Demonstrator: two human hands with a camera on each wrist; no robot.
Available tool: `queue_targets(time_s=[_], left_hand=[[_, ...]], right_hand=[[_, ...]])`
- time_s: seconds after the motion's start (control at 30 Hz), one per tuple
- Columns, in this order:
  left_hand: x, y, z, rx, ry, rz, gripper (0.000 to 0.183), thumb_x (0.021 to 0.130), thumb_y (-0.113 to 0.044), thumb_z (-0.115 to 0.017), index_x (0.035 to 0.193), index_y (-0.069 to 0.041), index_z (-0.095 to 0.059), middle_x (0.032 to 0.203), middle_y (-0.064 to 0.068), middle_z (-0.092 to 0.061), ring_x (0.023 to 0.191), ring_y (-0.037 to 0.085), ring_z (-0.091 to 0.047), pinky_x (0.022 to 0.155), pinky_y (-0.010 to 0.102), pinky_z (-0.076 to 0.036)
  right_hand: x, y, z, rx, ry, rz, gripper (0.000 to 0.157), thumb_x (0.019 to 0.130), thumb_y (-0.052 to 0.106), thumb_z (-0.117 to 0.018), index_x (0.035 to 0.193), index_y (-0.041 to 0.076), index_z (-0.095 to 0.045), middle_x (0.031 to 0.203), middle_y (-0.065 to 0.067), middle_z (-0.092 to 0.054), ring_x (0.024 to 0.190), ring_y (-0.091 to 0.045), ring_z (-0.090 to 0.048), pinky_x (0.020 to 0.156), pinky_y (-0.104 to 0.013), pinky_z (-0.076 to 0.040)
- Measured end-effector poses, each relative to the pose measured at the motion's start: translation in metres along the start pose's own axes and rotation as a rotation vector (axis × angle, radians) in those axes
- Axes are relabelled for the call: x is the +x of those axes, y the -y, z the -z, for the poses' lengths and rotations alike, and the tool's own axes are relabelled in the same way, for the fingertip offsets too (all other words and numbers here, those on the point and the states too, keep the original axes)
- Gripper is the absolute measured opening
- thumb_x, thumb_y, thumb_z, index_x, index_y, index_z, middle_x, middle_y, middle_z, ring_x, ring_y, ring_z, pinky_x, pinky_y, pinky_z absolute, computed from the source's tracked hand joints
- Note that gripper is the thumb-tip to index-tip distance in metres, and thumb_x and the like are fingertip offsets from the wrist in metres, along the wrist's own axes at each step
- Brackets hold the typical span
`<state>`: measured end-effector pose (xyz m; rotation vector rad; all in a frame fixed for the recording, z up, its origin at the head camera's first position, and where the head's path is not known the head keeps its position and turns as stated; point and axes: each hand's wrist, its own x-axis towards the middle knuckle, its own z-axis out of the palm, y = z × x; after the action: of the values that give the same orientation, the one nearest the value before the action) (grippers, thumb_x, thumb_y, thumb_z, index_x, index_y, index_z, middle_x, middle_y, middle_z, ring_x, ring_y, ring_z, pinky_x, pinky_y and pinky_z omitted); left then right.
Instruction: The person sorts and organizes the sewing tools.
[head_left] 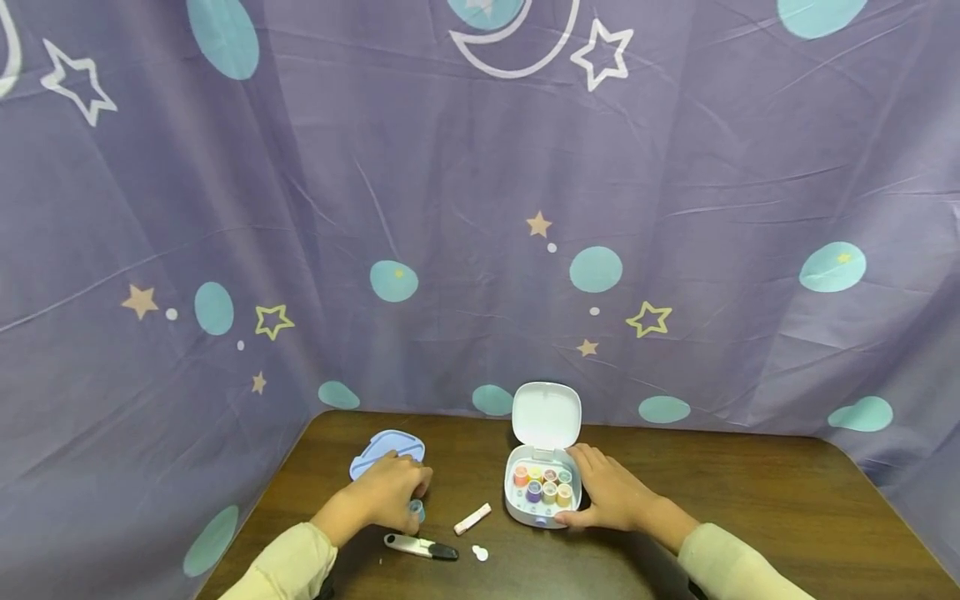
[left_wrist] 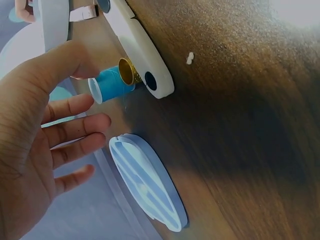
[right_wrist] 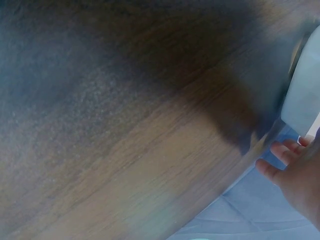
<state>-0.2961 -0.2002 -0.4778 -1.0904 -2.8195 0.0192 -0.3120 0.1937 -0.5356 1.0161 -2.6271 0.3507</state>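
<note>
My left hand is over a blue thread spool, with thumb and forefinger at its upper end and the other fingers spread. Whether they touch the spool I cannot tell. Right beside the spool stands a gold thimble, close to white-handled thread snips. Farther along, my right hand holds the right side of an open white sewing box, thumb at the front and fingers toward the back. Several coloured thread spools stand inside the box, its lid raised.
A light blue plastic tray lies behind my left hand. Between the hands are a small white-pink strip and a small white piece. A purple patterned curtain hangs behind the brown wooden table.
</note>
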Motion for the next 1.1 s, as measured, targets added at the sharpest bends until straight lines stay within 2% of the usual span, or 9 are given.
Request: queue_targets(time_s=[0.23,0.57,0.67,0.73,0.8,0.9,1.0,1.1], left_hand=[[-0.002,0.002,-0.003,0.025,-0.021,-0.009,0.029,0.056,-0.028,-0.080,0.068,-0.023,-0.054,0.065,-0.016,-0.047,0.066,0.004,-0.045,0.068,0.030,-0.038],[0.005,-0.001,-0.008,0.035,-0.068,-0.057,0.027,0.058,-0.025,-0.075,0.069,-0.022,-0.050,0.070,-0.017,-0.043,0.072,0.006,-0.042,0.068,0.028,-0.036],[0.007,-0.001,-0.011,0.040,-0.089,-0.063,0.029,0.058,-0.026,-0.075,0.069,-0.022,-0.049,0.072,-0.015,-0.040,0.077,0.010,-0.048,0.070,0.030,-0.039],[0.009,-0.002,-0.012,0.052,-0.106,-0.062,0.030,0.059,-0.029,-0.075,0.070,-0.022,-0.047,0.074,-0.014,-0.040,0.085,0.015,-0.056,0.074,0.035,-0.045],[0.010,-0.002,-0.013,0.062,-0.128,-0.064,0.030,0.060,-0.030,-0.074,0.071,-0.022,-0.048,0.076,-0.013,-0.041,0.088,0.018,-0.057,0.075,0.037,-0.047],[0.014,-0.005,-0.011,0.088,-0.187,-0.084,0.029,0.060,-0.032,-0.072,0.072,-0.022,-0.048,0.076,-0.013,-0.039,0.084,0.013,-0.051,0.074,0.033,-0.045],[0.019,-0.009,-0.008,0.109,-0.263,-0.116,0.029,0.059,-0.032,-0.072,0.073,-0.021,-0.049,0.075,-0.014,-0.035,0.076,0.008,-0.035,0.069,0.027,-0.038],[0.027,-0.013,-0.004,0.132,-0.328,-0.145,0.031,0.060,-0.034,-0.072,0.073,-0.021,-0.048,0.076,-0.014,-0.033,0.075,0.006,-0.031,0.068,0.026,-0.036]], right_hand=[[-0.001,0.000,0.000,0.001,0.008,-0.005,0.101,0.078,0.079,-0.064,0.137,-0.002,-0.050,0.126,-0.013,-0.058,0.116,-0.022,-0.057,0.093,-0.048,-0.054],[-0.002,0.000,0.001,0.016,0.015,-0.027,0.102,0.078,0.079,-0.065,0.138,-0.002,-0.049,0.127,-0.013,-0.057,0.117,-0.022,-0.056,0.095,-0.049,-0.053],[-0.002,-0.001,0.000,0.010,0.009,-0.023,0.102,0.077,0.079,-0.065,0.138,-0.002,-0.050,0.127,-0.013,-0.057,0.117,-0.023,-0.056,0.094,-0.049,-0.053],[-0.001,-0.001,-0.001,0.004,0.007,-0.019,0.102,0.077,0.079,-0.065,0.137,-0.001,-0.050,0.127,-0.013,-0.057,0.117,-0.023,-0.057,0.093,-0.048,-0.054],[-0.001,-0.001,-0.002,-0.002,0.007,-0.017,0.102,0.077,0.080,-0.064,0.138,-0.001,-0.050,0.127,-0.012,-0.057,0.117,-0.023,-0.057,0.093,-0.048,-0.054],[0.000,-0.001,-0.002,-0.006,0.013,-0.016,0.103,0.078,0.081,-0.063,0.138,-0.002,-0.049,0.128,-0.012,-0.057,0.117,-0.023,-0.057,0.093,-0.048,-0.054],[0.000,-0.001,-0.002,-0.009,0.020,-0.017,0.104,0.078,0.081,-0.062,0.138,-0.002,-0.049,0.128,-0.013,-0.057,0.117,-0.024,-0.057,0.093,-0.048,-0.054],[0.000,-0.001,-0.001,-0.010,0.020,-0.017,0.104,0.078,0.081,-0.063,0.138,-0.002,-0.049,0.128,-0.013,-0.056,0.118,-0.024,-0.057,0.094,-0.049,-0.053]])
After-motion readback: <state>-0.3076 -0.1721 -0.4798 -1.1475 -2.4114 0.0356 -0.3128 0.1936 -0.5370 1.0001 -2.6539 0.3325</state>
